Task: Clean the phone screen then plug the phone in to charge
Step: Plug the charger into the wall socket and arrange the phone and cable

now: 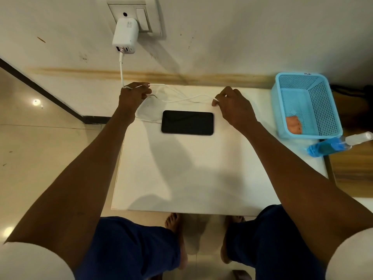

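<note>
A black phone lies flat, screen up and dark, on the white table. A white cable runs from the white charger in the wall socket down to the table, loops behind the phone, and its plug end meets the phone's left edge. My left hand pinches the cable at the table's far left corner. My right hand pinches a loop of the same cable to the right, behind the phone.
A blue plastic basket with an orange cloth inside stands at the table's far right. A blue spray bottle lies on its side in front of the basket. The wall rises right behind the table. My knees are under the near edge.
</note>
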Motion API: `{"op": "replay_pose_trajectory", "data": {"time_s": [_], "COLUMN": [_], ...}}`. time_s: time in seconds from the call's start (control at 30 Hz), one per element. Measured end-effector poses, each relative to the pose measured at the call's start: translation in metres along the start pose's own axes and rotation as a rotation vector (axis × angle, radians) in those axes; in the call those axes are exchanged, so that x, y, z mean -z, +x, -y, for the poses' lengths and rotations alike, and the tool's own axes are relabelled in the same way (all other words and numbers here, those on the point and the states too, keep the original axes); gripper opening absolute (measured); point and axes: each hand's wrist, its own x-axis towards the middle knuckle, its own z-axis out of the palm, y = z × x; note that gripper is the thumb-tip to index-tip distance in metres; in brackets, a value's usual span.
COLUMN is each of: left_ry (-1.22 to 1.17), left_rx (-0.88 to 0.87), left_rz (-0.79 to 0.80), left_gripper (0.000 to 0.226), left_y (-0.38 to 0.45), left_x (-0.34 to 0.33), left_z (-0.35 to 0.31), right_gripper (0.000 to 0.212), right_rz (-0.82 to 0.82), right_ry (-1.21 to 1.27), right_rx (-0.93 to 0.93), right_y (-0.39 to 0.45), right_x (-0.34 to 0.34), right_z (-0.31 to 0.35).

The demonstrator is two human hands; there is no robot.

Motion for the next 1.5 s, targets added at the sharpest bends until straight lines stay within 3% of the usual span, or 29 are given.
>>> {"op": "replay_pose_trajectory", "data": {"time_s": [0.13, 0.37, 0.47, 0.6, 0.73, 0.97, 1.17, 1.27, 1.5], "left_ry": [0.002, 0.059, 0.112, 0.047, 0.050, 0.100, 0.092, 0.096, 0.063], "left_rx": [-0.021, -0.105, -0.125, -0.092, -0.052, -0.037, -0.051, -0.057, -0.047], "left_rz": [-0.069, -0.094, -0.118, -0.093, -0.104, -0.115, -0.135, -0.139, -0.165], "left_gripper": [0.020, 0.014, 0.026, 0.017, 0.023, 0.020, 0.024, 0.026, 0.023], "left_y": [-0.001, -0.008, -0.012, -0.014, -0.012, -0.010, -0.009, -0.009, -0.011], "left_x": [-0.003, -0.007, -0.008, -0.006, 0.000, 0.002, 0.001, 0.003, 0.008], "left_z": [0.002, 0.006, 0.006, 0.006, 0.005, 0.003, 0.006, 0.007, 0.013], "right_gripper": [0.033, 0.049, 0.048, 0.036, 0.030, 0.053, 0.025, 0.025, 0.025], "right_rz": [0.002, -0.020, 0.021, 0.013, 0.002, 0.013, -0.070, -0.052, -0.063], "right_ry": [-0.038, -0.074, -0.093, -0.033, 0.052, 0.049, 0.166, 0.167, 0.098], "right_rx": [0.073, -0.016, -0.041, -0.116, -0.177, -0.231, -0.072, -0.010, -0.188], "right_y": [-0.014, -0.022, -0.018, -0.011, -0.002, -0.004, -0.008, -0.010, -0.006], "right_x": [-0.003, -0.007, -0.007, -0.005, -0.003, -0.009, -0.012, -0.013, -0.006], "right_z": [-0.007, -0.003, -0.004, -0.006, -0.004, 0.003, 0.001, 0.000, 0.006]}}
